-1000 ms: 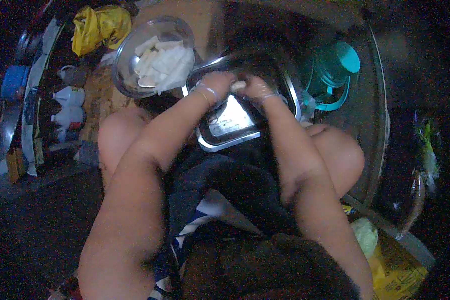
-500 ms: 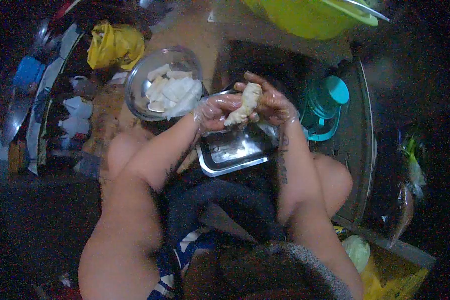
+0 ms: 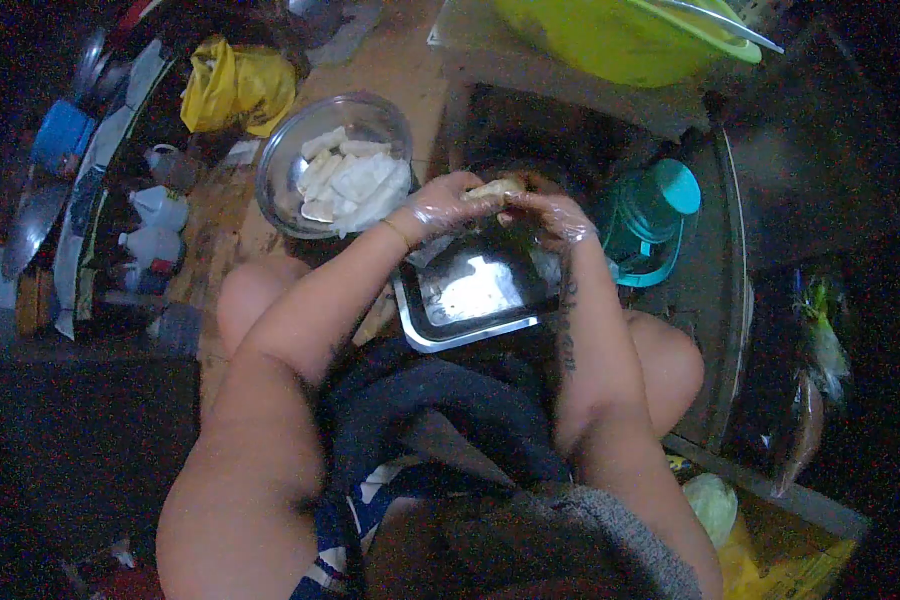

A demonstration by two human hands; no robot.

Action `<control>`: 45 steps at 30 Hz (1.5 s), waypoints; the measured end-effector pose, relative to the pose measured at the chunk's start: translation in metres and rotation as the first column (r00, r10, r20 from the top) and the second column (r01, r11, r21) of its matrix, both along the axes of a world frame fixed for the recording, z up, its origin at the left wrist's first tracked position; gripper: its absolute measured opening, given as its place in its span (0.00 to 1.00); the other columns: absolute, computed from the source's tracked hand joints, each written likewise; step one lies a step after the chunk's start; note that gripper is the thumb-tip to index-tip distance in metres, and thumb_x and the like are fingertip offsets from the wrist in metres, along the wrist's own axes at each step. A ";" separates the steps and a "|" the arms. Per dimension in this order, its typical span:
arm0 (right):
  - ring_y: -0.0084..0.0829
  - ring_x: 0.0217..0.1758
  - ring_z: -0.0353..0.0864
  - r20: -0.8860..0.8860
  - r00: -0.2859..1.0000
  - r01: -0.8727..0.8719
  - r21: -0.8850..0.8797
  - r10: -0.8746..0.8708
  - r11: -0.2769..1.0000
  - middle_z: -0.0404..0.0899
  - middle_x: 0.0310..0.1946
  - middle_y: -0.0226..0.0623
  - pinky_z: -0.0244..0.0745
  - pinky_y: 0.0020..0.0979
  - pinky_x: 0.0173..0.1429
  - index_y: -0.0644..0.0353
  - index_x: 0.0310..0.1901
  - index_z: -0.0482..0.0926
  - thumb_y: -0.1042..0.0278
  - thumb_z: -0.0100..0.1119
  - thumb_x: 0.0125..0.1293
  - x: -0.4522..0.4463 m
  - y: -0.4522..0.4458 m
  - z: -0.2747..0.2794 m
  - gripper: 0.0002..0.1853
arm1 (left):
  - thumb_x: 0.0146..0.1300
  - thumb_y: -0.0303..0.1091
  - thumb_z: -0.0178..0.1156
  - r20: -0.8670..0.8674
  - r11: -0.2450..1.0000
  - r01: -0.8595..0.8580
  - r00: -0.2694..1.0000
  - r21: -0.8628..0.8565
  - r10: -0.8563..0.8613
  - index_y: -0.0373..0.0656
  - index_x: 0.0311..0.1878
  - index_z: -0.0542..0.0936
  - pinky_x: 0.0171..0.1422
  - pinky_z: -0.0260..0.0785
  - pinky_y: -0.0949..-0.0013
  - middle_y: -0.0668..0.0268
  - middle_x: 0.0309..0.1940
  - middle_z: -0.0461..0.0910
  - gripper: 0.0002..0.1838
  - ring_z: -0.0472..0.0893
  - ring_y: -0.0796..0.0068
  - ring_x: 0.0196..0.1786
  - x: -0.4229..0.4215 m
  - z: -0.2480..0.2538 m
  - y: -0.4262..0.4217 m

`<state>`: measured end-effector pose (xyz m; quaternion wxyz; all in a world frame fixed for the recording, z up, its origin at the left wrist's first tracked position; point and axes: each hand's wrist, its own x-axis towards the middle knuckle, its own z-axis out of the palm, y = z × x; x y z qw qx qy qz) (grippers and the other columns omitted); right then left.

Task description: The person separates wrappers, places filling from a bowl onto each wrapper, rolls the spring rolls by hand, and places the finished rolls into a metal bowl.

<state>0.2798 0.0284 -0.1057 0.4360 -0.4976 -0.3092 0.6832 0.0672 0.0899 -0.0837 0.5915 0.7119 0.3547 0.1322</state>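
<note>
Both of my hands wear clear plastic gloves and meet above a shiny metal tray (image 3: 470,336). A pale, whitish elongated piece (image 3: 494,189) lies between them. My left hand (image 3: 442,203) has its fingers closed on the left end of the piece. My right hand (image 3: 552,215) grips the other end, its fingers partly in shadow. To the left of my hands, a round metal bowl (image 3: 270,190) holds several similar pale pieces and a white, sheet-like item (image 3: 362,183).
A teal pail (image 3: 654,215) stands right of the tray. A yellow-green basin (image 3: 610,38) is at the top. A yellow bag (image 3: 232,88) lies upper left, above white jugs (image 3: 156,210). At the lower right is a pale green bundle (image 3: 711,508).
The view has shifted, bringing the basin into sight. The piece was raised and turned upright half a second ago; now it lies lower and nearly level, with both hands closer around it.
</note>
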 end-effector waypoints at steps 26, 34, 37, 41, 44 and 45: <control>0.24 0.29 0.77 0.467 0.879 -0.008 0.208 -0.092 0.978 0.78 0.37 0.40 0.72 0.25 0.28 0.60 0.62 0.64 0.53 0.57 0.63 -0.114 0.022 0.064 0.30 | 0.50 0.35 0.68 0.283 0.947 -0.141 0.932 -0.290 0.226 0.41 0.39 0.77 0.41 0.71 0.68 0.66 0.32 0.80 0.15 0.77 0.77 0.32 -0.093 0.023 0.010; 0.28 0.34 0.80 0.540 0.789 0.222 0.194 -0.293 0.956 0.80 0.41 0.39 0.75 0.29 0.33 0.57 0.52 0.74 0.43 0.52 0.63 -0.068 0.033 0.004 0.26 | 0.55 0.52 0.59 -0.089 0.835 -0.538 0.832 0.116 0.548 0.41 0.37 0.80 0.37 0.69 0.67 0.63 0.33 0.80 0.21 0.78 0.71 0.33 -0.169 0.050 0.101; 0.28 0.38 0.79 0.756 0.632 -0.030 0.246 -0.172 0.969 0.80 0.41 0.37 0.73 0.30 0.39 0.58 0.50 0.76 0.40 0.51 0.63 -0.034 0.063 -0.077 0.28 | 0.55 0.50 0.60 -0.157 0.745 -0.642 0.729 0.179 0.666 0.42 0.47 0.79 0.41 0.71 0.64 0.62 0.40 0.80 0.23 0.79 0.67 0.37 -0.227 0.015 0.162; 0.33 0.48 0.76 0.095 0.954 -0.293 0.079 0.285 0.953 0.78 0.47 0.39 0.68 0.33 0.53 0.58 0.56 0.72 0.39 0.50 0.62 -0.030 0.079 -0.023 0.31 | 0.54 0.50 0.60 -0.179 0.577 -0.804 0.552 0.143 0.814 0.42 0.48 0.79 0.43 0.71 0.63 0.60 0.42 0.80 0.24 0.80 0.65 0.39 -0.278 -0.038 0.218; 0.34 0.49 0.76 0.508 0.861 0.037 -0.012 -0.026 0.999 0.78 0.47 0.40 0.68 0.34 0.55 0.58 0.57 0.71 0.40 0.51 0.61 -0.080 0.093 -0.044 0.32 | 0.54 0.49 0.60 -0.220 0.545 -0.815 0.505 0.196 0.834 0.42 0.48 0.79 0.43 0.71 0.63 0.59 0.43 0.80 0.24 0.80 0.65 0.40 -0.292 -0.086 0.255; 0.33 0.48 0.77 0.754 0.629 0.235 0.046 -0.188 0.971 0.78 0.47 0.40 0.69 0.34 0.54 0.58 0.56 0.72 0.40 0.51 0.61 -0.094 0.098 -0.062 0.31 | 0.54 0.49 0.60 -0.233 0.542 -0.811 0.496 0.220 0.837 0.42 0.48 0.79 0.43 0.71 0.63 0.59 0.43 0.80 0.23 0.80 0.65 0.40 -0.294 -0.100 0.265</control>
